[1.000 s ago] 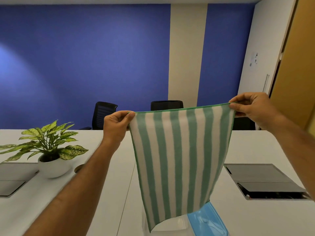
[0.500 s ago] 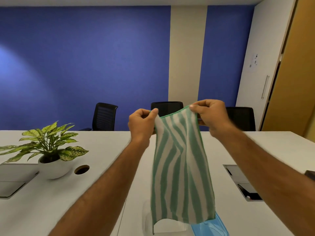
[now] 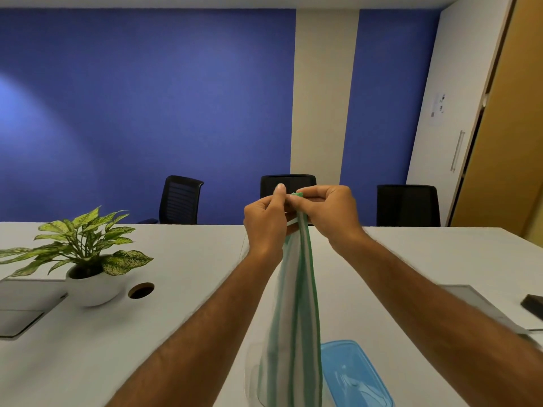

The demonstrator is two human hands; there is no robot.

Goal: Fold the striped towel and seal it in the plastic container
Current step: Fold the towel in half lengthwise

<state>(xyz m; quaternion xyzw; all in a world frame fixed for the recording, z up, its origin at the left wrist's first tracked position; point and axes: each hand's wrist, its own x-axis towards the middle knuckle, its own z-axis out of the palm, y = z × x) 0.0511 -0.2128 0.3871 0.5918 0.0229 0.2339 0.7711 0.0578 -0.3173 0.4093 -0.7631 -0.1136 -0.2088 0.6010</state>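
A: Where is the striped towel (image 3: 295, 312) held?

B: Its two top corners are pinched together, the left hand (image 3: 266, 221) and the right hand (image 3: 326, 214) both closed on it and touching, above the white bench (image 3: 182, 327). It hangs down over the clear plastic container (image 3: 251, 374); the blue lid (image 3: 355, 374) lies just right.

A: How is it expected to handle?

B: As light, soft, limp cloth. It should be taken by corners and edges, otherwise the fold may slide open.

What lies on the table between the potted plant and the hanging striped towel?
In the head view: a round cable hole in the table and the person's left forearm, between plant and towel.
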